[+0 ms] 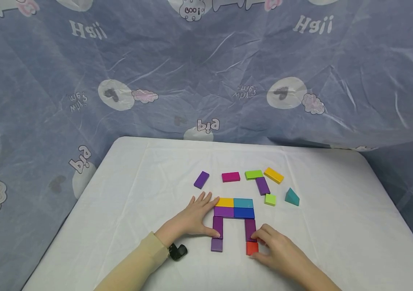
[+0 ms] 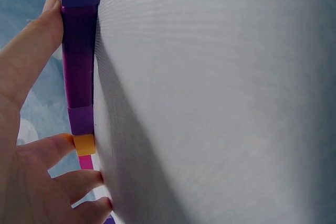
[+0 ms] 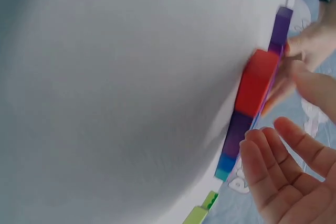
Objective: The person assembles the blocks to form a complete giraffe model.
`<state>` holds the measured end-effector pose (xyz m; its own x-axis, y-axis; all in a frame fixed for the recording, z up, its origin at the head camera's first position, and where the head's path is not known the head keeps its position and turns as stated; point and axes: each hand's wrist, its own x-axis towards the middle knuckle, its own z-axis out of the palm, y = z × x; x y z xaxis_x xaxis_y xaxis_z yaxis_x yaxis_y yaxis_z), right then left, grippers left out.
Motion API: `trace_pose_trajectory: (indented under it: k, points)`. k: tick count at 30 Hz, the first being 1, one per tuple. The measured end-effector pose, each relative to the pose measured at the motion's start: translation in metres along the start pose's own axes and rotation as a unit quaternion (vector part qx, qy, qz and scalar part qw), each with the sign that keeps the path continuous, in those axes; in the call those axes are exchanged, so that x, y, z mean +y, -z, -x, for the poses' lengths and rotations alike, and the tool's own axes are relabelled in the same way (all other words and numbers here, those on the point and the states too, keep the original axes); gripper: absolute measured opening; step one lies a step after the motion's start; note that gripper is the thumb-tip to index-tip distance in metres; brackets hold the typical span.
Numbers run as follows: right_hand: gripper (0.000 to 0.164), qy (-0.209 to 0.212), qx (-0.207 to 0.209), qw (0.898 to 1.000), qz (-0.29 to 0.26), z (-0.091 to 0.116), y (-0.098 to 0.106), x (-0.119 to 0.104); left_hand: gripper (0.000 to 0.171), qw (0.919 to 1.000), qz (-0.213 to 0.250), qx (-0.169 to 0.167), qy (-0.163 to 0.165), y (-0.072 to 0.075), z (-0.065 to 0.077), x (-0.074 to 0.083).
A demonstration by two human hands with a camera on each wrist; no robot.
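Flat coloured blocks lie joined as an arch: a yellow block (image 1: 225, 202) and teal block (image 1: 243, 203) above a violet block (image 1: 224, 212) and blue block (image 1: 244, 213). Purple blocks form both legs, ending in a small violet block (image 1: 216, 245) on the left and a red block (image 1: 251, 248) on the right. My left hand (image 1: 197, 218) spreads along the left side, index fingertip by the yellow block and thumb on the left purple block (image 1: 217, 226). Beside the right leg, my right hand (image 1: 277, 246) has loosely bent fingers near the right purple block (image 1: 250, 229), thumb near the red block.
Behind the arch lie a loose purple block (image 1: 201, 180), a magenta block (image 1: 231, 177), a green block (image 1: 253, 175), a yellow block (image 1: 273, 175) and another purple block (image 1: 263, 186). A small lime block (image 1: 270, 199) and a teal triangular block (image 1: 292, 197) lie right. White cloth (image 1: 148, 194) covers the table.
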<state>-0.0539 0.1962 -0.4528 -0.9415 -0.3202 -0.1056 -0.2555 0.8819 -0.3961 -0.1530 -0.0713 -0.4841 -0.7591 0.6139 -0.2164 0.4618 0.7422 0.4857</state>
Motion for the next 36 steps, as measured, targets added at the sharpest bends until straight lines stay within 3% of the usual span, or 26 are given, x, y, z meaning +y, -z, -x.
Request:
trace_pose_trajectory:
  k: [4,8,20,36]
  points:
    - [0.039,-0.012,0.027,0.999,-0.019,-0.010,0.009,0.009,0.108,1.0000,0.000,-0.001,0.000,-0.001,0.000,0.000]
    - [0.045,0.006,0.053,0.998,-0.027,-0.026,0.016,0.023,0.109,1.0000,-0.001,0.000,0.001,-0.002,0.000,-0.001]
    - [0.070,0.013,-0.010,0.999,-0.041,-0.053,0.012,0.036,0.104,1.0000,0.003,-0.003,-0.004,-0.003,0.001,-0.002]
    - [0.071,0.036,-0.022,0.999,-0.026,-0.056,0.010,0.040,0.098,0.9999,0.016,0.001,-0.002,-0.001,0.003,-0.002]
